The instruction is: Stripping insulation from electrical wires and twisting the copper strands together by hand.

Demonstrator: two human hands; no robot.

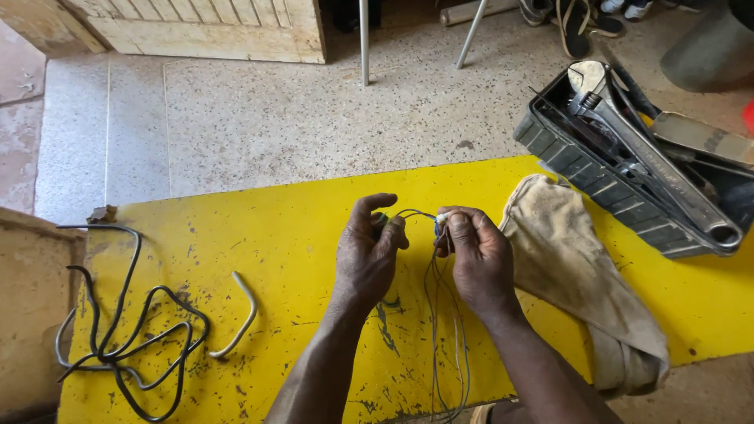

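- The left hand [367, 250] is closed, thumb and fingertips pinched on one end of a bundle of thin wires [446, 330], apparently with a small dark part held there too, though it is too hidden to name.
- The right hand [475, 253] is closed as well, pinching the same thin wires near a small pale tip at its fingertips; a short loop of wire arches between the 2 hands.
- Both hands hold the wires up above the yellow counter [283, 259], near its middle, and the loose strands hang down toward the near edge; held this way, the ends seem kept taut and close to the eyes for fine work.
- I count roughly 4 thin strands hanging, but they overlap and the exact number is unclear.
- 1 black cable [129, 345] lies in loose tangled loops at the left end of the counter, well apart from the hands.
- 1 short bent grey sleeve piece [239, 318] lies just beside the cable.
- 1 beige cloth [577, 275] lies crumpled just right of the right hand and droops over the near edge.
- 1 black tool tray [565, 149] sits at the far right corner, holding 1 large adjustable wrench [652, 153] laid along it, within reach.
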